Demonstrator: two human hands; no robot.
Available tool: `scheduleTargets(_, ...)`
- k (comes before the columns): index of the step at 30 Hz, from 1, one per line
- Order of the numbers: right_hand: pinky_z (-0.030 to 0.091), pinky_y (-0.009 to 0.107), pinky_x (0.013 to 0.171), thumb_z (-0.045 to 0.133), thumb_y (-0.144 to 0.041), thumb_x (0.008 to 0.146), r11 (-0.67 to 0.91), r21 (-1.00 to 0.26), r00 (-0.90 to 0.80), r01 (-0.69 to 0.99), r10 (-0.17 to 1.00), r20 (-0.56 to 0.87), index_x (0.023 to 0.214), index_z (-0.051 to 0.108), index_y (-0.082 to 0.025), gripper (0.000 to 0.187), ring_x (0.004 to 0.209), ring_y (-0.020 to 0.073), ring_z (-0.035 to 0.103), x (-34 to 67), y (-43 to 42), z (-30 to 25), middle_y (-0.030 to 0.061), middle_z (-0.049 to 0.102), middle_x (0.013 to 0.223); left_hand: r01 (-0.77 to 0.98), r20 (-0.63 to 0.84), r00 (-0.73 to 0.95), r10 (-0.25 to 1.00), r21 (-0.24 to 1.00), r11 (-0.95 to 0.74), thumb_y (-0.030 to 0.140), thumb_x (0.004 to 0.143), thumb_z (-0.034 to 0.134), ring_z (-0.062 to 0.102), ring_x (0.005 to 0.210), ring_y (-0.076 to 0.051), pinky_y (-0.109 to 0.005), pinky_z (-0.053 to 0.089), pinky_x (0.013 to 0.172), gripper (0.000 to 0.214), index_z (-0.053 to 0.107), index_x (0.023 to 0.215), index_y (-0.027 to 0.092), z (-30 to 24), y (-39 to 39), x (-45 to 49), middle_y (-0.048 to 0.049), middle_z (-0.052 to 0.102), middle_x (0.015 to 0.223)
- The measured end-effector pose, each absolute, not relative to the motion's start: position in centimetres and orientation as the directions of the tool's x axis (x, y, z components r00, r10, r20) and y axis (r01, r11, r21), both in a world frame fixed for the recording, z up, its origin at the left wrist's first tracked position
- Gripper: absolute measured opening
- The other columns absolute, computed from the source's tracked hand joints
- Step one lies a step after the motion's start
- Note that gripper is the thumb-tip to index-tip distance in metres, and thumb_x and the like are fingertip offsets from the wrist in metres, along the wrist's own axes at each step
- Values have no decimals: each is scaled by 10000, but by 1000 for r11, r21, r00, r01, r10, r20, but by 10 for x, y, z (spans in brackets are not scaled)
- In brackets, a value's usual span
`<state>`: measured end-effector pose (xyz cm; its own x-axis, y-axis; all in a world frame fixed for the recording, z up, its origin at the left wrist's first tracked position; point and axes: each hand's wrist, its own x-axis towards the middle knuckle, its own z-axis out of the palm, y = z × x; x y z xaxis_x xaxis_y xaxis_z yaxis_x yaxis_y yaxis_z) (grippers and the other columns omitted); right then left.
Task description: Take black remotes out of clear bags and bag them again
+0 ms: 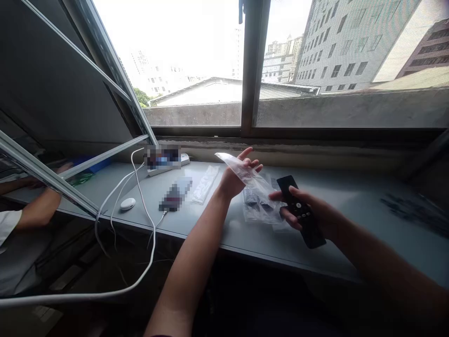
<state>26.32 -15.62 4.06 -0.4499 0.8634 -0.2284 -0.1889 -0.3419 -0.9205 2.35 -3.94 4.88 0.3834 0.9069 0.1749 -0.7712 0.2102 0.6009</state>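
My right hand (324, 213) is closed around a black remote control (298, 205), its buttons facing up. The remote slants over the table, and the index fingertip is near the lower end of a clear plastic bag (250, 178). That bag stretches across my left hand (235, 177), which holds it with some fingers extended past the film. Its thumb is hidden behind the plastic. Beneath the hands, more clear bags with dark items (257, 206) inside lie on the grey table (224, 231).
Left of my arm are a flat stack of clear bags (206, 184), a blurred phone-like device (175, 195) with a cable, a white round case (127, 204) and a power strip (182, 160). White cables (150, 234) loop off the edge. A co-worker's arm (42, 206) is beyond the metal frame (77, 196).
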Motion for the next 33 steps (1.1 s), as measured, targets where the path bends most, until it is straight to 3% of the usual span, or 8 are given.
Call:
scheduleTargets(2,483,241,516,827,-732,961,-302,-936,-400,-178,892,-211,1346,807,-153,696,510,142,577,262,-155,41,35,681,655,-770,152,376,914,600,216,90,1025,646,829,1059,-206,-437,546,1240,557,661,1567,218,46,-36,24,-43,831,1030)
scheduleTargets(5,504,247,509,810,-684,993,-260,-945,-303,-197,933,-194,1356,801,-155,641,516,148,596,259,-154,42,50,712,697,-706,56,406,912,653,274,159,1083,567,807,1246,-264,-446,556,1209,491,648,1566,188,41,-32,26,-144,821,1386)
scheduleTargets(8,523,258,499,776,-630,1033,-239,-944,-219,-227,957,-190,1359,793,-169,565,530,163,622,258,-153,43,63,740,743,-614,-61,449,891,704,358,352,1152,486,785,1302,-306,-438,585,1157,458,711,1473,114,37,-26,27,-211,808,1404)
scheduleTargets(10,531,258,500,763,-608,1046,-219,-949,-184,-227,966,-180,1368,787,-170,544,537,170,639,258,-153,43,67,747,752,-576,-101,463,881,721,385,546,1165,447,785,1289,-332,-431,607,1118,601,760,1378,80,36,-23,27,-247,817,1348)
scheduleTargets(13,530,257,493,767,-608,1043,-198,-960,-153,-198,974,-169,1357,794,-164,544,529,170,641,259,-151,42,70,751,746,-576,-97,450,888,729,371,689,1119,515,800,1237,-339,-418,626,1078,680,794,1292,93,34,-20,27,-246,833,1279)
scheduleTargets(19,541,272,506,787,-622,1030,-185,-974,-163,-133,973,-162,1320,819,-155,551,527,169,637,257,-152,41,86,771,768,-569,-32,297,954,797,204,200,993,725,812,996,-212,-318,622,975,193,837,1136,136,30,-21,29,-154,858,1261)
scheduleTargets(25,521,272,480,793,-630,1020,-172,-968,-153,-181,977,-146,1355,803,-190,552,520,173,628,257,-153,44,55,747,749,-647,-9,183,983,751,128,-13,823,648,799,885,-153,-260,603,860,362,823,1115,111,37,-24,26,-127,874,1166)
scheduleTargets(33,574,273,515,964,-539,916,-124,-953,-96,-275,990,-102,1367,788,-238,570,576,144,609,255,-153,44,57,802,953,-700,-2,223,975,696,161,-41,771,601,816,902,-179,-271,611,896,574,759,1295,131,39,-26,26,-58,810,921)
